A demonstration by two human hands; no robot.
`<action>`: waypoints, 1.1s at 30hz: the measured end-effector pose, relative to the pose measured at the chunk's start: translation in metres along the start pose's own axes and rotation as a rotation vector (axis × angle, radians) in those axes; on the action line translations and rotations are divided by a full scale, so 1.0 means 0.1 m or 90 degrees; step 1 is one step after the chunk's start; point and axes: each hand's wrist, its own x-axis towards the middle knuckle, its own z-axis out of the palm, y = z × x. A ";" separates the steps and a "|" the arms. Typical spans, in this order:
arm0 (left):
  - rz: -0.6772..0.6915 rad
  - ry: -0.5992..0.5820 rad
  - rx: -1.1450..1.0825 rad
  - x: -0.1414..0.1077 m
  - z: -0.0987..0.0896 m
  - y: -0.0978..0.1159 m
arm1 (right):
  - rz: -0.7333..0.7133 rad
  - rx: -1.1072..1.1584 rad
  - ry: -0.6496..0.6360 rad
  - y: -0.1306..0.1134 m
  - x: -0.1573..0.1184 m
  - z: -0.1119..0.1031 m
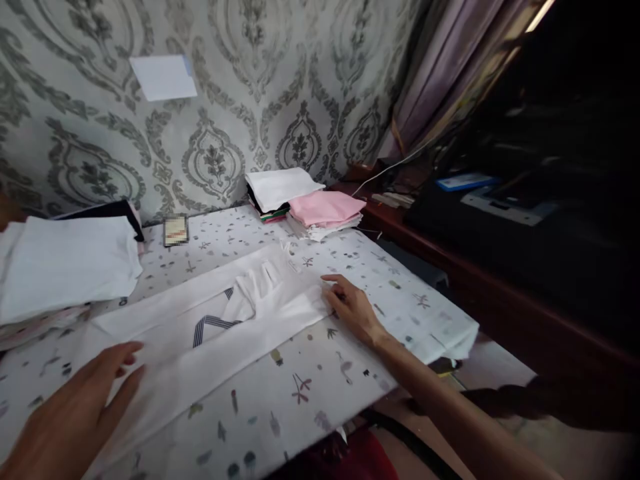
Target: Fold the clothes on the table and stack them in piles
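A white shirt [200, 363] lies on the table with its long sides folded inward, and a navy-and-white striped trim [213, 323] shows in its middle. My left hand [83, 403] is over the near left end of the shirt, thumb and fingers apart. I cannot tell whether it presses on the cloth. At the shirt's right end is my right hand [353, 307], its index finger stretched out and its thumb apart below, touching or just above the cloth's edge. Nothing is visibly held in either hand.
Folded white cloths [70, 260] are stacked at the left. At the back, a white folded cloth [283, 189] tops one pile and a pink one [327, 208] another. A small blurred-out card [175, 230] sits near the patterned wall. A dark red ledge [450, 267] runs along the right.
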 end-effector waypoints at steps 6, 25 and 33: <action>0.172 -0.103 -0.146 1.08 0.08 1.22 | -0.008 0.010 -0.008 0.03 0.00 -0.04; 0.234 -0.061 -0.102 2.01 0.74 1.96 | 0.015 -0.015 -0.027 0.05 -0.01 -0.10; 0.189 -0.076 -0.167 2.05 0.73 1.75 | 0.022 -0.004 -0.012 0.08 -0.01 -0.08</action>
